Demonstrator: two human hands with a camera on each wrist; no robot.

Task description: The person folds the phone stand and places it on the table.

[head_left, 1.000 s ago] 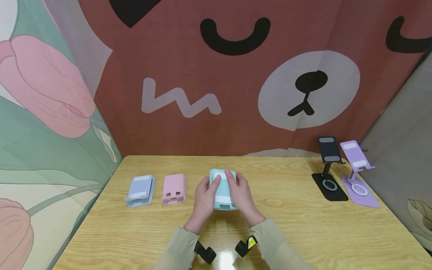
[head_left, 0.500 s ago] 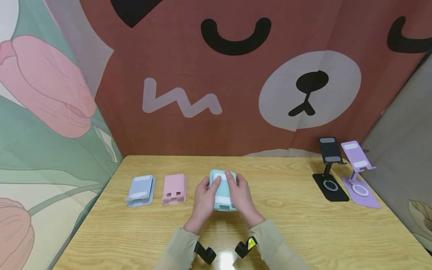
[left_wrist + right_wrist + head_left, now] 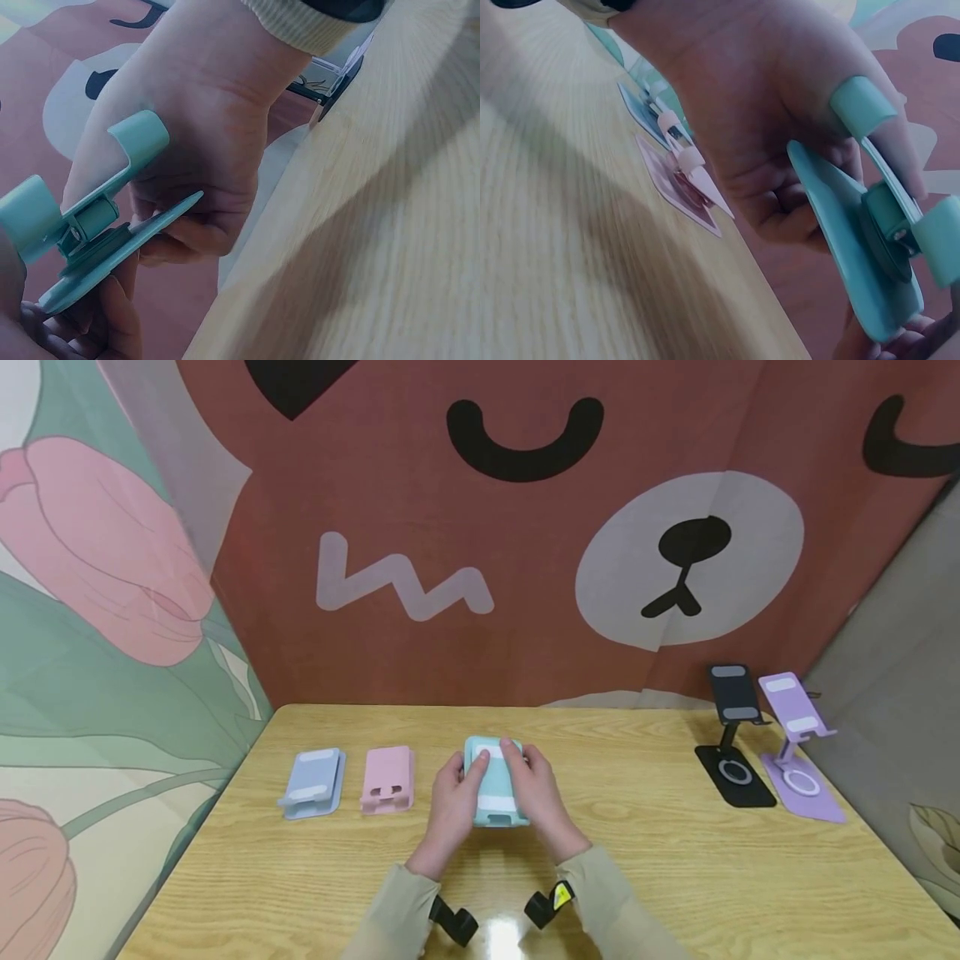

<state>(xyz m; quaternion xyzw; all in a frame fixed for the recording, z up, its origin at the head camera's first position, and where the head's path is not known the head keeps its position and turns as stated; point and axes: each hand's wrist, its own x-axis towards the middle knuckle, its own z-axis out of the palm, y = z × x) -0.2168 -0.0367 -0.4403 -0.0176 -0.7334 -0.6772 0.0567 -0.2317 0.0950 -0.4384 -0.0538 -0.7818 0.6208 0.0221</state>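
Both hands hold a folded teal phone stand (image 3: 495, 785) just over the table. My left hand (image 3: 453, 797) grips its left side, thumb on the top plate, and my right hand (image 3: 542, 795) grips the right side the same way. From the left wrist, the stand (image 3: 120, 259) shows side-on, its base plate below and a hinge between the base and the upper plate with two curved lips. Fingers of both hands curl under the base plate. The right wrist view shows the stand's base (image 3: 840, 232) tilted, with the left hand (image 3: 780, 112) behind it.
On the wooden table (image 3: 300, 877), a folded blue phone stand (image 3: 311, 777) and a folded pink one (image 3: 387, 770) lie to the left. At the back right stand an unfolded black phone stand (image 3: 735, 700) and a purple one (image 3: 789, 703). A printed cloth (image 3: 525, 652) hangs behind.
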